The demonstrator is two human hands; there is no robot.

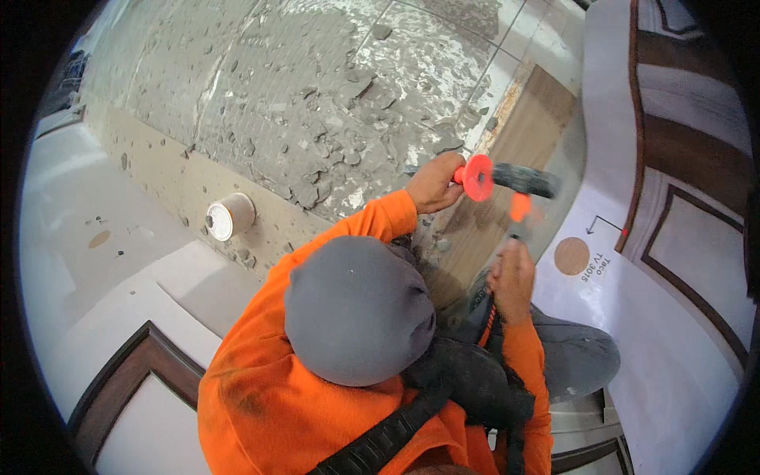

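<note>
My left hand is wrapped round a chisel with a round orange hand guard. Its dark tip shows beyond my fist, close to the grey, crumbling mortar on the floor. In my right hand is a hammer with a dark head and an orange collar below it. The hammer head is at the guard end of the chisel, slightly smeared by motion; I cannot tell whether they touch. Both my sleeves are orange.
Loose mortar chunks lie over the floor. A wood-patterned plank runs along the right of the mortar. To the left stands a white cylindrical tub. White printed sheets with door drawings are at the right; a grey trouser knee is beside them.
</note>
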